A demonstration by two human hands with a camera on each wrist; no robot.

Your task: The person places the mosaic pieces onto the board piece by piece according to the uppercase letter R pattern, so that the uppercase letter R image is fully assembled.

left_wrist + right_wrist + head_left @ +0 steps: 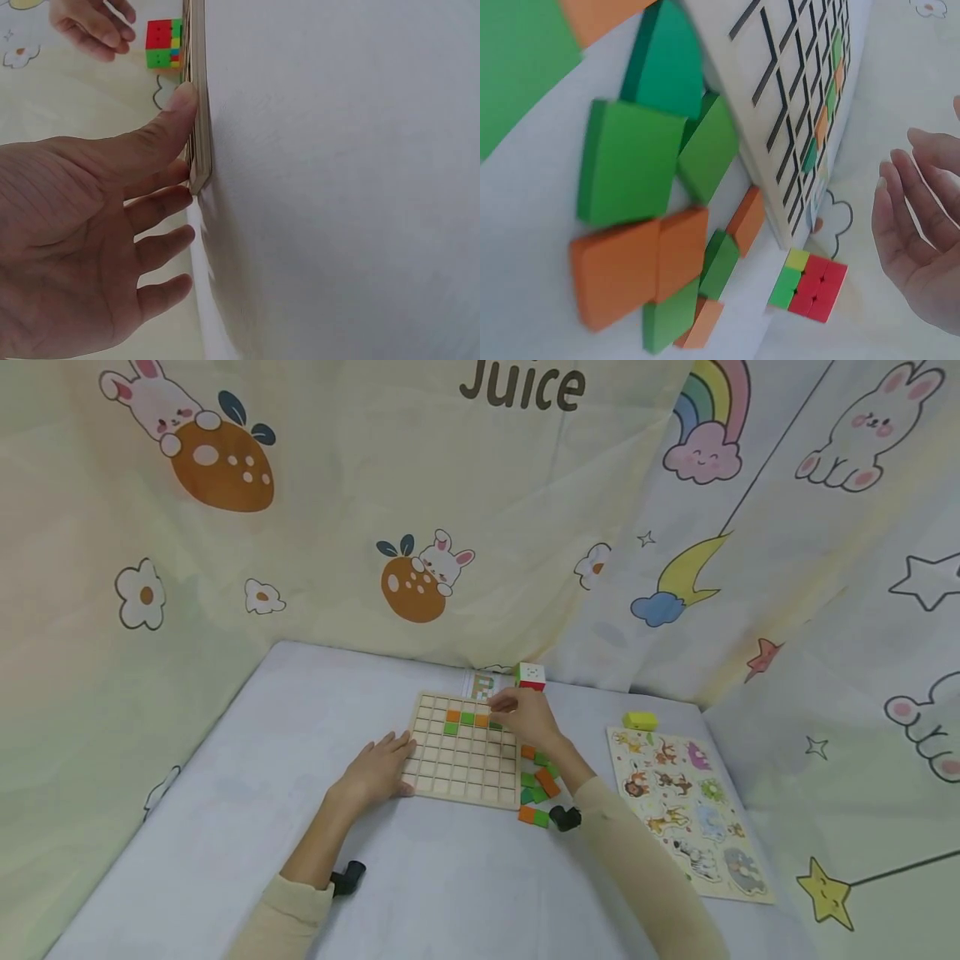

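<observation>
A wooden grid board (463,770) lies on the white table, with several orange and green tiles (467,718) in its upper squares. My left hand (372,770) rests against the board's left side, fingers spread; in the left wrist view its thumb (181,99) touches the board's edge. Over the board's upper right corner hovers my right hand (528,718), close to a dark green tile (810,155) in the grid. Its fingers are loosely bent in the right wrist view, and I see nothing between them.
Loose orange and green tiles (547,782) lie along the board's right side. A puzzle cube (531,676) and a pattern card (482,685) are behind the board. An animal puzzle board (701,814) lies at the right, a yellow block (640,721) by its top edge.
</observation>
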